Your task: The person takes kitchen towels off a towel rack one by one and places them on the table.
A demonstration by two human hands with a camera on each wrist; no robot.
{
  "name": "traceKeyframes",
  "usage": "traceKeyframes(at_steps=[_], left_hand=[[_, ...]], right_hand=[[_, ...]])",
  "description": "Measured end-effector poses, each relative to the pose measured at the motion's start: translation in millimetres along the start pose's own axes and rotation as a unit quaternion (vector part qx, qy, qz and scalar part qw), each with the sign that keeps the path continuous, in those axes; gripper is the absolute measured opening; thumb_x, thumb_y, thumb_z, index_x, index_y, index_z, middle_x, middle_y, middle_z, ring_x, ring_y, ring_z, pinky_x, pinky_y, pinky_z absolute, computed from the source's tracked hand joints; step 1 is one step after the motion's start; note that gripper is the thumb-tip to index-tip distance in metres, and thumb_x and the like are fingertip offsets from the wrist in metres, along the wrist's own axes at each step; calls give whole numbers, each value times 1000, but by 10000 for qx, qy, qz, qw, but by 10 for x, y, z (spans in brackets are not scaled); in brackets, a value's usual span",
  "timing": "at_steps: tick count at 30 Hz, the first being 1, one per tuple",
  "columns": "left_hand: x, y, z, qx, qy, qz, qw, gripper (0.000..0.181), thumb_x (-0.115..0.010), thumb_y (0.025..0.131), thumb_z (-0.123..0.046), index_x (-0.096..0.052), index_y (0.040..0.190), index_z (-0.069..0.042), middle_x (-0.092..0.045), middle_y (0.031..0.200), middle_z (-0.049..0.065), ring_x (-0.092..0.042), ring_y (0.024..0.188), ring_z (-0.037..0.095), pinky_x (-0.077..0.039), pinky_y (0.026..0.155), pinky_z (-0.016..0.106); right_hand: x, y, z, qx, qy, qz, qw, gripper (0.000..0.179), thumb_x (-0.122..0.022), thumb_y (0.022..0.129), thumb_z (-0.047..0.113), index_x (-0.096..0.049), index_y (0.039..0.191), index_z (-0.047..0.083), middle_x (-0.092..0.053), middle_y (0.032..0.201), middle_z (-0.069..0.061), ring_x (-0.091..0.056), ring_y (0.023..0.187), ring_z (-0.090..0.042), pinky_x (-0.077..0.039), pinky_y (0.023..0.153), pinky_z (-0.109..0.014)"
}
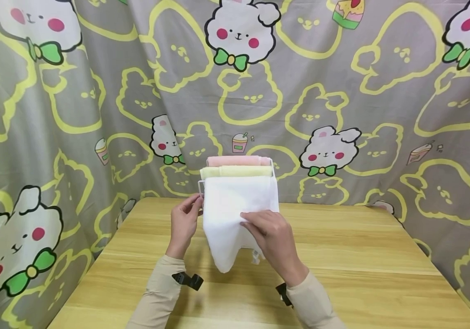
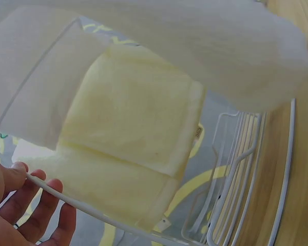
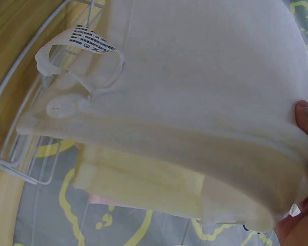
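A white wire rack [image 2: 288, 174] stands on the table with cloths draped over its bars. My left hand [image 1: 184, 224] grips one of its white bars at the left side, thumb on one face and fingers on the other. Over the front bar hangs a white towel [image 1: 235, 196], its lower left part drooping to a rounded point. My right hand [image 1: 273, 233] pinches this towel near its middle right, lifting the fabric outward. A printed care label [image 3: 92, 40] dangles from the towel's lower edge. Behind it hang a folded yellow towel [image 1: 239, 171] and a pink towel [image 1: 232, 161].
The wooden table [image 1: 362, 274] spreads around the rack. A grey curtain [image 1: 259, 100] with cartoon rabbits and yellow outlines closes off the back and both sides. Each wrist wears a black strap-on camera [image 1: 191, 281].
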State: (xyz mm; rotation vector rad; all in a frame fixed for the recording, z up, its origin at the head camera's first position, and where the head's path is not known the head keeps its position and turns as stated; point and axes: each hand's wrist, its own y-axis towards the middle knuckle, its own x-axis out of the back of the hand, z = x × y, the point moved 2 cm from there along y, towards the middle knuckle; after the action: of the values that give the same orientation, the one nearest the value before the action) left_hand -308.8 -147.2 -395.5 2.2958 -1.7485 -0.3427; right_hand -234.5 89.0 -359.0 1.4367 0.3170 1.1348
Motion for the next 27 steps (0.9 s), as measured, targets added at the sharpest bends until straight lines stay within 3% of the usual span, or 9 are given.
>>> traceKeyframes(at_steps=[20, 27], left_hand=[[-6, 0, -12, -68, 59, 26, 10000, 27, -67, 101, -13, -72, 122, 2, -72, 121, 19, -69, 92, 5, -63, 87, 36], [7, 10, 13, -52, 126, -3, 9999, 27, -67, 101, -15, -72, 122, 2, -73, 120, 19, -69, 92, 5, -63, 84, 31]], right_hand=[[-20, -133, 22, -34, -80, 236, 9997, 25, -87, 80, 13, -81, 104, 13, -79, 96, 1, -73, 85, -14, -62, 75, -33], [-28, -165, 29, -70, -21, 530, 9986, 23, -86, 82, 15, -81, 104, 14, -79, 95, 2, -74, 85, -12, -62, 73, -28]])
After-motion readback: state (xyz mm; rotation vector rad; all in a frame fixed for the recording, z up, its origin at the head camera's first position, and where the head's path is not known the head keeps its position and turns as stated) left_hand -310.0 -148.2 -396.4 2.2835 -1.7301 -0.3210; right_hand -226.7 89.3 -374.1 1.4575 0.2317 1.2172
